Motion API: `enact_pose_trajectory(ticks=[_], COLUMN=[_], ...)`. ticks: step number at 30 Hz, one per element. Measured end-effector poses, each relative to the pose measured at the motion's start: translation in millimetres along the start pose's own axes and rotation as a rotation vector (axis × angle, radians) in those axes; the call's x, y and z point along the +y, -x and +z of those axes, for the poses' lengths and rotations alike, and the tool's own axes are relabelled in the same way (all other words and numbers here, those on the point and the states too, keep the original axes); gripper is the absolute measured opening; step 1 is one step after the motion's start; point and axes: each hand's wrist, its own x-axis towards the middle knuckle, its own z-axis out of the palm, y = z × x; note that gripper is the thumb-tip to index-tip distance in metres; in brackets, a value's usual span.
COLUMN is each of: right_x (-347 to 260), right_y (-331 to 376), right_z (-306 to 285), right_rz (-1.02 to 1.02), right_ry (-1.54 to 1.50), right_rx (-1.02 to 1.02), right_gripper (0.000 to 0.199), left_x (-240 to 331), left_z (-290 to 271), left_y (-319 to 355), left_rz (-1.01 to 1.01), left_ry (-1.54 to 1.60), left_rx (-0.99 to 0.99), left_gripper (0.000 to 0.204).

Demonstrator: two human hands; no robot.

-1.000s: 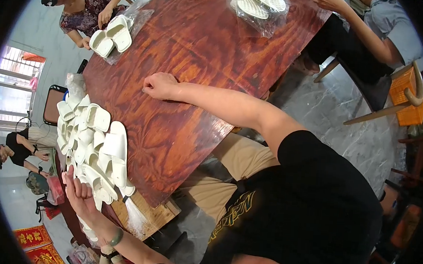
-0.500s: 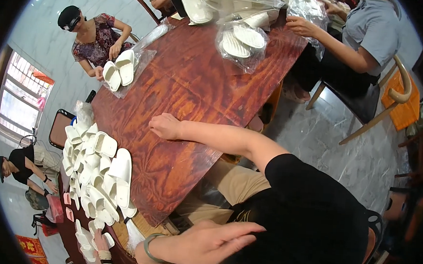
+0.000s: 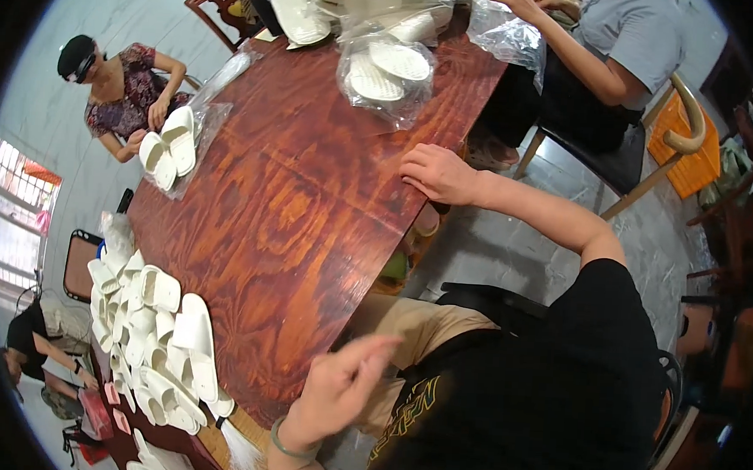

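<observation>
My right hand (image 3: 435, 172) lies on the edge of the reddish-brown wooden table (image 3: 303, 180), its fingers slightly bent and pointing left over the wood. No object shows under it. My left hand (image 3: 343, 386), with a pale green bangle (image 3: 291, 442) on the wrist, hovers in front of my body near the near edge. Its index finger is stretched out, the others partly curled and a little blurred, and no object shows in it. Left of it lies a heap of white slippers (image 3: 145, 342), beside a tuft of white bristles (image 3: 239, 451).
Bagged white slippers (image 3: 385, 69) lie at the table's far side. A person at the far left (image 3: 124, 98) handles a slipper pair (image 3: 170, 152); a person in grey (image 3: 616, 48) handles clear plastic (image 3: 510, 33). Another person (image 3: 35, 332) stands beyond the heap. A wooden chair (image 3: 602, 153) stands right.
My right hand has moved from the table's middle to its right edge. My left hand has lifted and turned, its fingers more curled. The whole view has shifted.
</observation>
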Motion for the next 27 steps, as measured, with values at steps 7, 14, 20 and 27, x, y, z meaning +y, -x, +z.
enact_pose_trajectory(ticks=[7, 14, 20, 27], right_x=[-8, -11, -32, -37], right_y=[-35, -118, -161, -153], right_z=[32, 52, 101, 100], right_rz=[-0.034, -0.277, -0.346, -0.169], right_ry=[-0.225, -0.225, -0.368, -0.472], right_rx=[0.003, -0.175, -0.172, -0.195], right_gripper=[0.015, 0.022, 0.017, 0.019], left_x=[-100, -134, -143, -144], left_z=[-30, -58, -69, -67], left_y=[-127, -143, -133, -122], left_rz=[0.151, 0.121, -0.031, -0.088], left_ry=[-0.494, -0.083, 0.441, 0.438], left_rx=[0.605, 0.593, 0.609, 0.590], left_gripper=[0.027, 0.031, 0.032, 0.035])
